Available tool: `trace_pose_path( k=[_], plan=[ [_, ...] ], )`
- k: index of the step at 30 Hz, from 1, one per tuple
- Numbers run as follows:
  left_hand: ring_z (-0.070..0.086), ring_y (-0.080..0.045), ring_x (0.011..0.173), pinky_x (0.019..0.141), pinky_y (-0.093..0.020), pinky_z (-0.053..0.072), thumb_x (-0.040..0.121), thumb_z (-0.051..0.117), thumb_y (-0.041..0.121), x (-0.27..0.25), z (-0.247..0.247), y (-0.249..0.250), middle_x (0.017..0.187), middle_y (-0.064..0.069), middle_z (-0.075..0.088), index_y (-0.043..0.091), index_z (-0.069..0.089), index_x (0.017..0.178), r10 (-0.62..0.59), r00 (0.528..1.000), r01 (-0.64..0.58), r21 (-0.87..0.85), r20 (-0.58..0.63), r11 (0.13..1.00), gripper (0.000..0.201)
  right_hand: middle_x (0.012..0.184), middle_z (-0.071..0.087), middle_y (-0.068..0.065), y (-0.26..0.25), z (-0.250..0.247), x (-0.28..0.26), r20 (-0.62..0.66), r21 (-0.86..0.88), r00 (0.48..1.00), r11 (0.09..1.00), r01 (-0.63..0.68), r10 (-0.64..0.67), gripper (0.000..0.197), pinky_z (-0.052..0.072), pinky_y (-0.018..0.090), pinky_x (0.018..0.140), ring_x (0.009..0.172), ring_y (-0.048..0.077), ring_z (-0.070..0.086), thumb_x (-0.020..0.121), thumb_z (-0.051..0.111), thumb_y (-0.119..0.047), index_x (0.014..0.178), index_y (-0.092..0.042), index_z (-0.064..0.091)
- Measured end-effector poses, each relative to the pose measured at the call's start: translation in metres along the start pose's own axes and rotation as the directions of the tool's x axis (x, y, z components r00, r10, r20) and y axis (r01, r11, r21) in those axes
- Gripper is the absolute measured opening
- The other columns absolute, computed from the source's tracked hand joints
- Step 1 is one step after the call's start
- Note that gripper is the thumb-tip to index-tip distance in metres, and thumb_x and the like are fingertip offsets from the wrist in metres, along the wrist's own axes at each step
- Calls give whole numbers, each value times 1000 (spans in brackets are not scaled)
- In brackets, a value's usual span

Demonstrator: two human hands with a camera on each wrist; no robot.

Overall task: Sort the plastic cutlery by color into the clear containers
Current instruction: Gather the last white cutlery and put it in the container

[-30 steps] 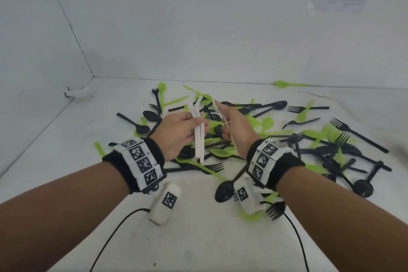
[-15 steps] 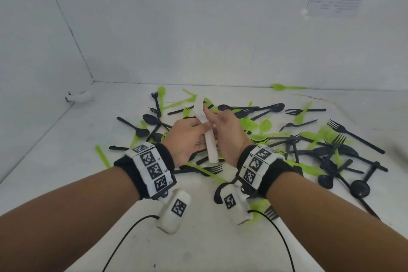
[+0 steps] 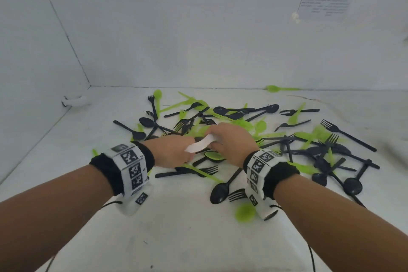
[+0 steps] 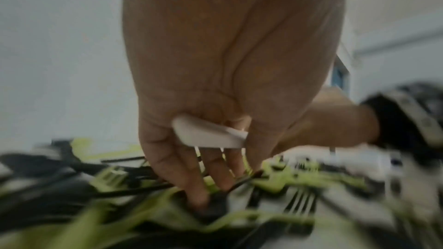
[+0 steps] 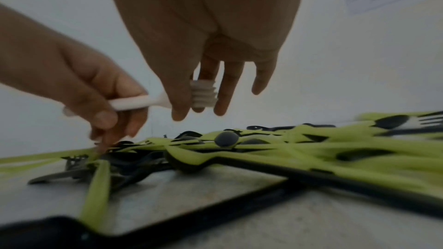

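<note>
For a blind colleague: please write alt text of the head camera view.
Two hands, left hand and right hand, hold a stack of white cutlery between them, low over a pile of black and green cutlery scattered on a white table.

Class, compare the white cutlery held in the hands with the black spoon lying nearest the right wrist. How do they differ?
Colour: the white cutlery is white, the black spoon black. Support: the white cutlery is held above the pile between the left hand and right hand; the black spoon lies flat on the table, untouched. Number: the white cutlery looks like several stacked pieces in the right wrist view; the black spoon is single. Both are plastic cutlery.
</note>
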State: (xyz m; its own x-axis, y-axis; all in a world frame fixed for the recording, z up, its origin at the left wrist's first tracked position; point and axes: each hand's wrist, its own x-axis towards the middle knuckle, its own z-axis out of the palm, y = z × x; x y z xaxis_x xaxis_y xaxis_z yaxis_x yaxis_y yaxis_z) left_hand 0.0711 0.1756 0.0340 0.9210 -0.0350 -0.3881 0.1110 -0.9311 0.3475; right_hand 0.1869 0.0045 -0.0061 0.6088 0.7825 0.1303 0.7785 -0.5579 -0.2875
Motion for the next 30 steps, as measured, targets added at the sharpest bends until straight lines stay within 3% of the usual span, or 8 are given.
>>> trace_pose_path(
  k=[4,7,10,15,18,21,26,30],
  plan=[
    [44,-21,89,82,-41,41,108,37,36,6,14,-9,95,-1,45,21,41,93,-10,1000,12,179,-14,984,21,99,66,-7,9,-6,-8,144,2,985,995,-99,98,19,52,35,78,91,18,62,93,65,-35,112,-33,66],
    [45,-22,86,79,-39,41,109,38,36,15,15,-7,92,-1,45,25,36,85,12,999,-8,144,-31,990,26,97,67,-7,14,-11,-7,135,38,983,991,-128,122,17,54,38,81,93,18,62,92,67,-35,108,-33,68],
    [43,-22,94,84,-40,43,108,37,40,22,9,-3,97,-1,45,21,43,98,57,992,-38,168,-110,985,23,107,66,-6,27,-16,-10,103,55,987,990,-132,126,22,52,42,88,102,21,60,95,62,-34,116,-35,66],
    [53,-19,66,64,-37,44,107,42,43,38,-10,30,77,3,55,21,45,111,202,966,-192,76,-163,978,23,125,58,3,61,-39,-27,32,58,987,986,-159,157,46,44,46,100,115,28,51,103,41,-18,146,-29,50],
    [61,-15,70,67,-38,50,107,40,47,60,-15,64,84,2,63,27,42,131,274,947,-261,97,-168,961,31,127,58,1,92,-57,-50,-24,14,974,974,-224,225,44,46,49,98,116,29,51,104,42,-21,145,-34,50],
    [51,-1,54,56,-27,37,109,36,40,86,-13,111,74,7,57,28,37,138,307,939,-296,86,-154,951,32,128,60,1,137,-75,-79,-71,9,953,956,-294,294,44,47,48,99,117,29,53,104,44,-23,146,-36,50],
    [60,-20,74,76,-43,49,109,35,34,138,-1,201,81,-2,60,29,39,132,399,907,-383,129,-132,915,24,126,60,4,222,-107,-126,-119,-3,918,924,-381,378,44,46,51,100,115,33,53,102,44,-22,143,-36,52],
    [61,-18,76,77,-31,48,110,34,32,179,12,280,83,2,58,26,37,137,409,902,-396,113,-138,911,28,118,61,4,295,-134,-163,-151,43,902,914,-404,405,41,45,51,98,110,34,53,101,48,-20,137,-36,56]
  ],
)
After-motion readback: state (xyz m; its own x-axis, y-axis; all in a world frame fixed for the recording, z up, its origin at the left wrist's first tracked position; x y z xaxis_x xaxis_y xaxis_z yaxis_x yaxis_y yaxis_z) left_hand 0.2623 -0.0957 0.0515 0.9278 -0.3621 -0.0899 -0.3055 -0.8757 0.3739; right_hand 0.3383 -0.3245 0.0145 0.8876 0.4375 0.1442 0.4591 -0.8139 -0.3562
